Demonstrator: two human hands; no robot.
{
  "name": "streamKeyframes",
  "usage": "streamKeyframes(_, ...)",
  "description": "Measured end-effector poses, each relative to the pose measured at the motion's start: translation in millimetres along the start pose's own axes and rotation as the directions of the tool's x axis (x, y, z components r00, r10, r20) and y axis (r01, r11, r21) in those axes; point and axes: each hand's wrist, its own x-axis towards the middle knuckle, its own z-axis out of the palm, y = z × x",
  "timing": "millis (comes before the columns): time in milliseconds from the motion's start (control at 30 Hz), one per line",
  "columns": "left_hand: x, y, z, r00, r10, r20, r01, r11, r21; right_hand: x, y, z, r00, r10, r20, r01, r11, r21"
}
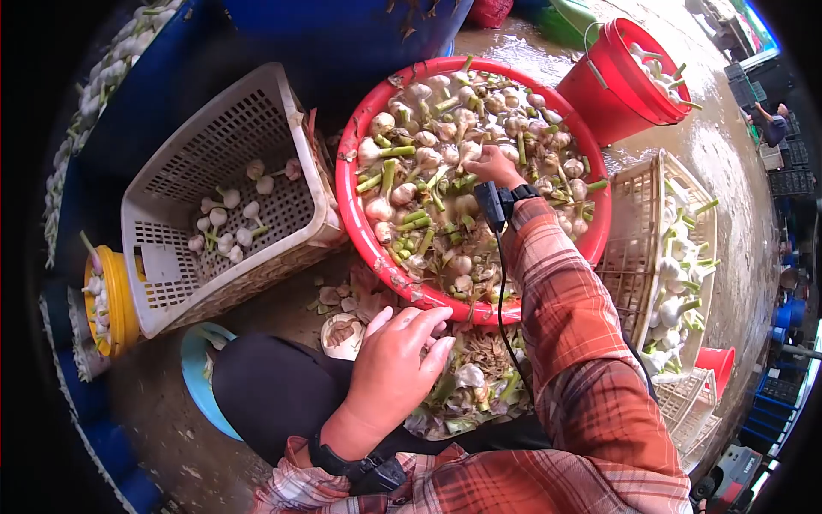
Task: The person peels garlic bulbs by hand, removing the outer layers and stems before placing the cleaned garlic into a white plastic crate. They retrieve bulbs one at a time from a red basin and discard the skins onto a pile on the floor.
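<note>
A red tub [347,180] full of garlic bulbs with cut green stems in murky water stands before me. My right hand [498,166] reaches into it, fingers closed at a whitish garlic bulb [470,152] near the middle. Below the near rim, over my lap, is my left hand [398,368], back upward. Its thumb stands apart from the half-curled fingers, and nothing shows between them. A heap of garlic peelings and stem scraps [475,385] lies just right of this hand. Beside its fingertips sits a small pale round container [342,335].
On the left, a grey-white crate [158,201] holds several loose bulbs, with a yellow bucket [127,291] beyond. A red bucket [591,94] of garlic stands far right, near a beige crate [629,227] and more stemmed garlic [681,274]. A teal basin [199,385] lies by my knee.
</note>
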Motion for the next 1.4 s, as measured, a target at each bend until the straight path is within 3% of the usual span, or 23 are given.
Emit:
streamKeyframes(67,3,0,-2,1.000,0.019,-0.014,-0.019,1.000,0.006,-2,9,13,0.998,-0.056,-0.012,0.057,0.990,0.133)
streamKeyframes(133,6,-1,-1,0.999,0.037,-0.012,-0.037,0.999,-0.002,-11,16,21,0.986,-0.157,0.051,0.119,0.892,0.435)
streamKeyframes(200,8,2,1,0.998,0.062,-0.004,-0.062,0.998,-0.014,-59,5,10,0.950,-0.262,-0.171,0.309,0.874,0.375)
streamKeyframes(267,8,11,4,0.993,-0.036,-0.109,0.010,0.973,-0.230,-121,-23,-13,0.956,-0.257,-0.143,0.284,0.677,0.679)
streamKeyframes(333,11,3,7,0.974,0.057,-0.220,-0.091,0.985,-0.145,-194,-62,-38,0.914,-0.358,-0.192,0.373,0.550,0.748)
streamKeyframes(400,15,5,12,0.948,-0.061,-0.313,-0.081,0.905,-0.419,-242,-76,-51,0.783,-0.553,-0.285,0.615,0.618,0.489)
streamKeyframes(467,21,-4,16,0.942,-0.150,-0.300,-0.088,0.754,-0.651,-291,-93,-63,0.695,-0.663,-0.279,0.719,0.651,0.245)
streamKeyframes(533,25,-6,11,0.985,-0.129,-0.116,-0.018,0.590,-0.807,-328,-101,-60,0.779,-0.574,-0.254,0.597,0.553,0.581)
streamKeyframes(600,16,0,12,0.994,-0.104,-0.030,0.030,0.528,-0.849,-351,-101,-62,0.871,-0.448,-0.204,0.437,0.512,0.739)
streamKeyframes(700,5,13,26,0.985,-0.024,-0.168,-0.125,0.567,-0.814,-366,-80,-65,0.894,-0.426,-0.136,0.407,0.650,0.642)
streamKeyframes(800,-5,20,22,0.988,-0.044,-0.145,-0.094,0.574,-0.813,-383,-76,-63,0.924,-0.286,-0.254,0.372,0.517,0.771)
streamKeyframes(867,-8,20,20,0.990,-0.041,-0.137,-0.083,0.613,-0.786,-392,-79,-63,0.921,-0.270,-0.281,0.386,0.522,0.761)
streamKeyframes(933,-11,17,14,0.996,-0.067,-0.052,0.003,0.638,-0.770,-401,-81,-59,0.946,-0.185,-0.266,0.322,0.442,0.838)
streamKeyframes(967,-11,13,15,0.988,-0.078,-0.136,-0.051,0.659,-0.751,-405,-82,-62,0.977,-0.137,-0.161,0.200,0.349,0.916)
streamKeyframes(1000,-11,10,8,0.975,-0.081,-0.205,-0.088,0.710,-0.699,-410,-82,-66,0.977,-0.135,-0.163,0.201,0.353,0.914)
streamKeyframes(1067,-5,-7,-3,0.907,-0.121,-0.403,-0.164,0.781,-0.603,-419,-80,-73,0.989,-0.135,-0.065,0.072,0.045,0.996)
streamKeyframes(1133,-4,-7,-10,0.900,-0.061,-0.431,-0.194,0.830,-0.522,-424,-72,-80,0.984,-0.169,-0.057,0.059,0.010,0.998)
streamKeyframes(1167,-7,-2,-7,0.858,0.184,-0.479,-0.304,0.934,-0.186,-424,-68,-81,0.983,-0.177,-0.056,0.062,0.030,0.998)
streamKeyframes(1200,-12,9,-7,0.796,0.421,-0.435,-0.385,0.906,0.174,-423,-64,-77,0.982,-0.184,-0.050,0.060,0.049,0.997)
streamKeyframes(1233,-17,18,-4,0.848,0.418,-0.325,-0.409,0.907,0.098,-423,-62,-73,0.982,-0.185,-0.044,0.054,0.051,0.997)
streamKeyframes(1267,-17,25,0,0.822,0.488,-0.292,-0.475,0.872,0.121,-423,-60,-68,0.977,-0.209,-0.036,0.058,0.100,0.993)
streamKeyframes(1333,-17,22,6,0.895,0.416,-0.161,-0.429,0.902,-0.056,-425,-58,-61,0.973,-0.230,-0.016,0.053,0.158,0.986)
streamKeyframes(1400,-17,20,12,0.868,0.448,-0.216,-0.462,0.887,-0.016,-425,-59,-58,0.982,-0.189,-0.012,0.047,0.180,0.983)
